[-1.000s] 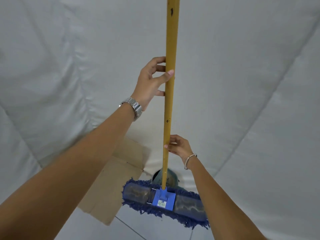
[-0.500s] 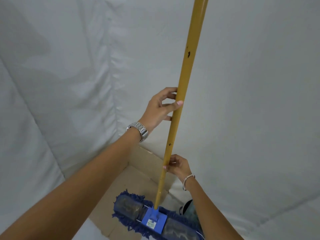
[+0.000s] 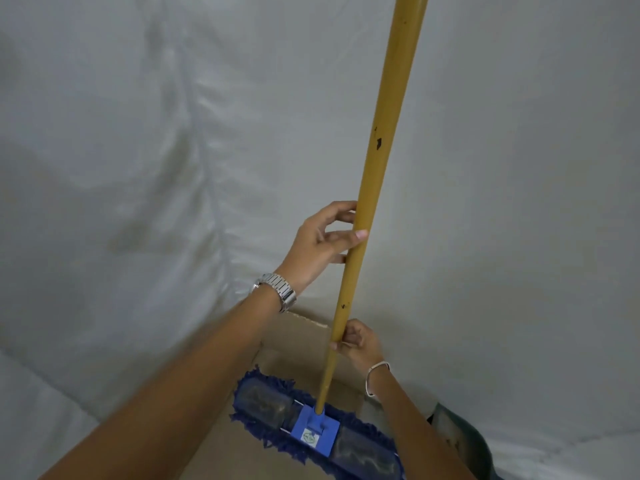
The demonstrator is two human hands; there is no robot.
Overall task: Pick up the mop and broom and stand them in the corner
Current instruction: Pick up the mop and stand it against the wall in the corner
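Note:
The mop has a long yellow handle [image 3: 384, 126] that leans up to the right and runs out of the top of the view. Its flat blue fringed head [image 3: 270, 407] with a blue plastic bracket lies low in the view on cardboard. My left hand [image 3: 322, 244], with a metal watch on the wrist, curls loosely around the handle at mid-height. My right hand [image 3: 358, 341], with a thin bracelet, pinches the handle lower down. No broom is in sight.
White plastic sheeting [image 3: 138, 168] covers the walls and folds into a corner on the left. A brown cardboard sheet [image 3: 294, 344] lies under and behind the mop head. A dark greenish object [image 3: 460, 438] shows at the lower right, partly behind my right arm.
The view has swung left, so the wall corner shows at the left. The handle now leans more to the right. Both hands keep the same hold on it.

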